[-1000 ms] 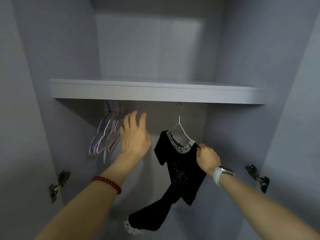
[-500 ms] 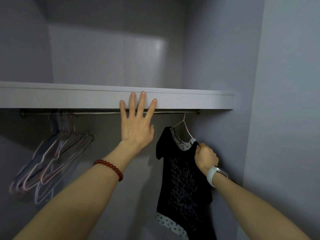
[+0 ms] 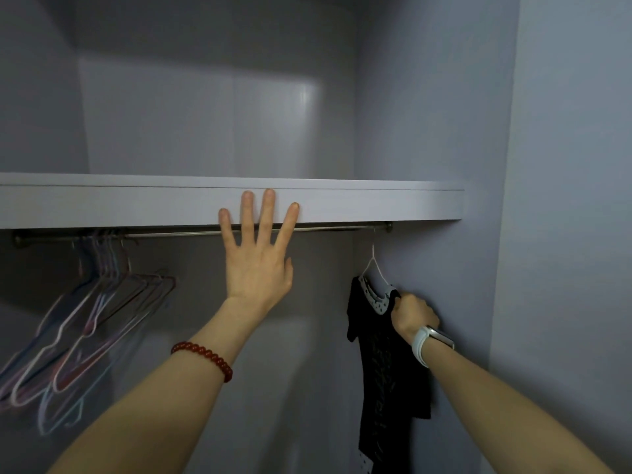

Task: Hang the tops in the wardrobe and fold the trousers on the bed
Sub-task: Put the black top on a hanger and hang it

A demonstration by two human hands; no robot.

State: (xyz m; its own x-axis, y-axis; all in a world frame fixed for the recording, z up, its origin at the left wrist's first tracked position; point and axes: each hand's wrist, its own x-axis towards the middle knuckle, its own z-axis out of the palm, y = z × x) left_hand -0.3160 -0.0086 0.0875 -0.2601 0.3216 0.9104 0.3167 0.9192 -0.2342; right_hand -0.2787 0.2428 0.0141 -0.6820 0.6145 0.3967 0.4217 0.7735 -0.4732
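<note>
Since a moment ago the black top [image 3: 386,364] has slid along the rail [image 3: 191,232] to its far right end, and the fist holding it has gone with it, now close against the side wall. The wardrobe [image 3: 427,107] fills the view, pale grey, its shelf [image 3: 136,203] running across at mid height with the rail just beneath. The top hangs at about four o'clock from the middle, on a white wire hanger [image 3: 373,265] hooked over the rail, its dotted collar uppermost and the body falling straight down. A bunch of bare coloured hangers [image 3: 89,323] hangs at nine o'clock, blurred and slanted. The left hand [image 3: 258,265], a red bead bracelet [image 3: 203,359] on its wrist, is spread flat with straight fingers, the tips resting on the front edge of the shelf. The right hand [image 3: 412,314], with a white watch [image 3: 429,340] on the wrist, has its grip clamped on the top's shoulder just below the collar.
</note>
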